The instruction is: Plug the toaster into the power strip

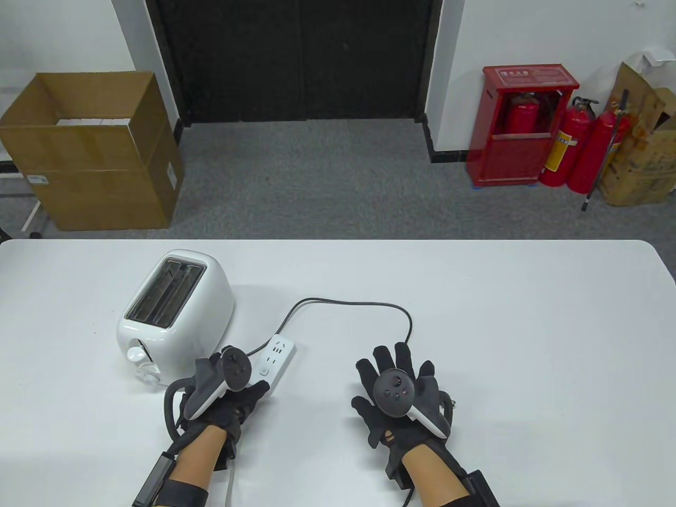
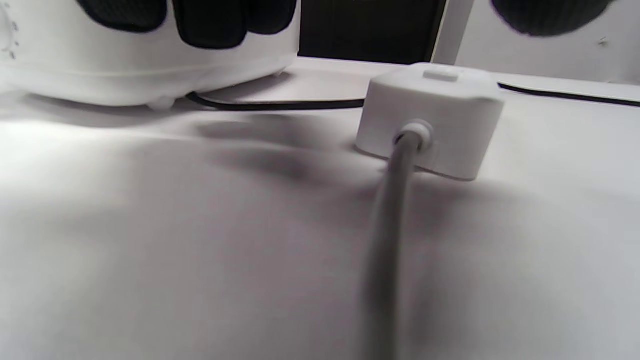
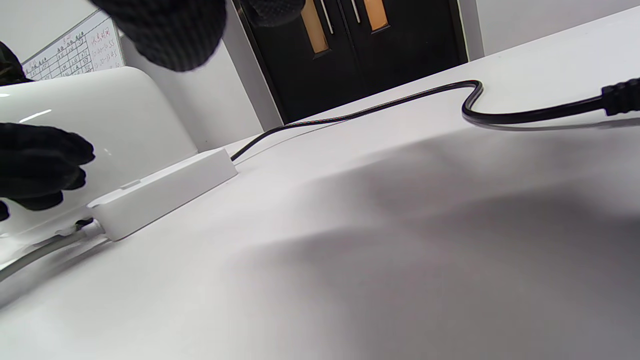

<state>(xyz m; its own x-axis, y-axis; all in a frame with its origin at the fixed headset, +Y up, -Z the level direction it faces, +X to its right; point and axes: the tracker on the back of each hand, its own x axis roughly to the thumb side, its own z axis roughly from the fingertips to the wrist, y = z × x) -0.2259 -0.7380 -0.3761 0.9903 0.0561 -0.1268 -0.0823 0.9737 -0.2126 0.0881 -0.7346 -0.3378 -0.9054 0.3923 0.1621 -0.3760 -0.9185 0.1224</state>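
- Toaster [image 1: 177,311]: white, two slots up, left part of the white table [image 1: 528,327].
- Power strip [image 1: 275,360]: white, just right of the toaster's near end, lying at a slant. Its grey lead [image 2: 395,210] leaves the near end, seen in the left wrist view.
- Black cord [image 1: 359,304]: runs from behind the toaster past the strip's far end, arcs right, then drops toward the right hand. Plug [image 3: 620,96] lies on the table at the right edge of the right wrist view, well apart from the strip; sockets unoccupied.
- Left hand [image 1: 222,396]: beside the strip's near end, close to the toaster's front. Fingertips [image 2: 210,22] hang loose in front of the toaster body; nothing gripped that I can see. Whether it touches the strip: cannot tell.
- Right hand [image 1: 401,396]: fingers spread, palm down over the table, right of the strip. Holds nothing; the cord's end disappears under its fingertips in the table view.
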